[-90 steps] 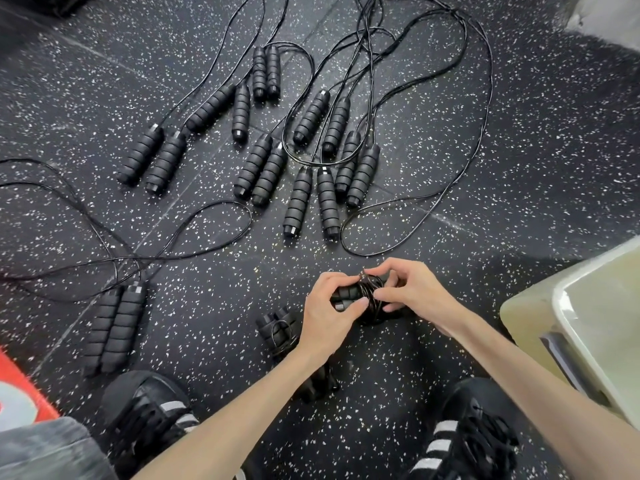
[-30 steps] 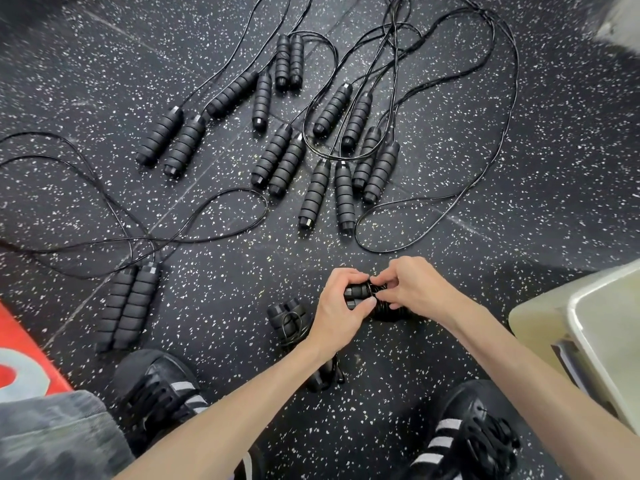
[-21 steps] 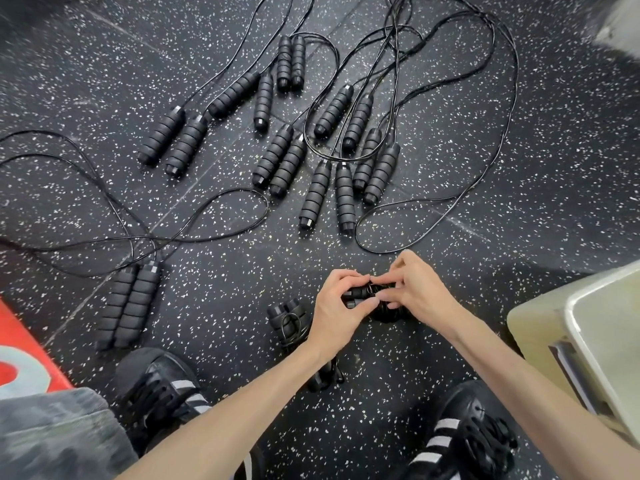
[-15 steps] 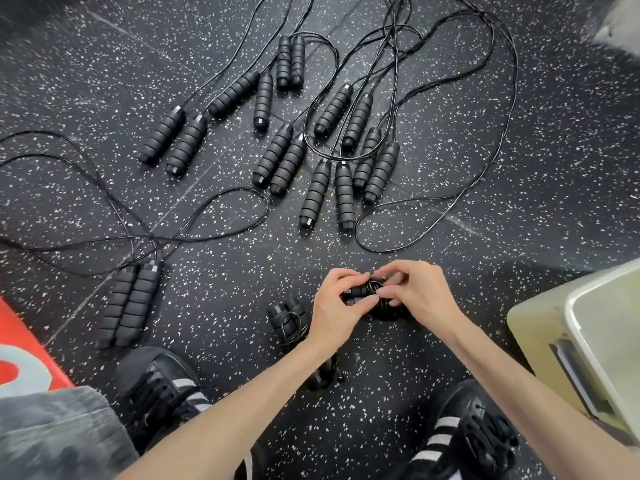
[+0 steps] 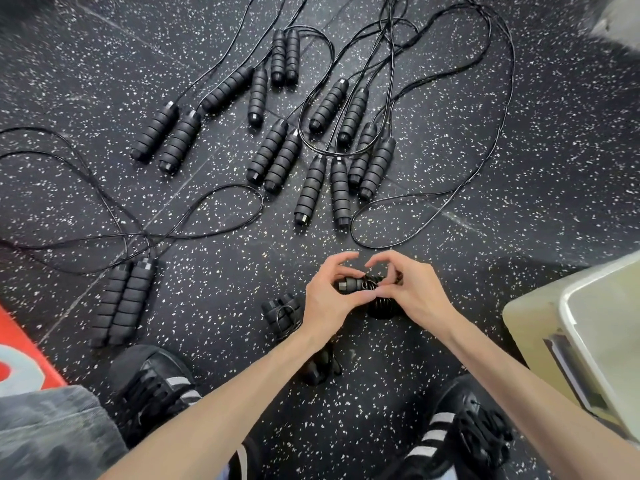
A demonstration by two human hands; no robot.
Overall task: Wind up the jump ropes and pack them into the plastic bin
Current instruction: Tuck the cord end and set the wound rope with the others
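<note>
Your left hand (image 5: 329, 299) and right hand (image 5: 412, 292) both pinch the wound rope bundle (image 5: 367, 289) just above the floor (image 5: 519, 168), forefingers now arched apart where half a second ago they lay folded over it, so the last turn looks about tucked and the bundle near ready for the bin (image 5: 588, 341) at your right. Bundle: two ribbed black handles side by side, thin cord wrapped round the middle. Outward: two finished bundles (image 5: 282, 315) under your left wrist, many loose ropes (image 5: 311, 150) beyond, unwound.

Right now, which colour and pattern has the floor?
Black with small white speckles, seen in the head view.
</note>
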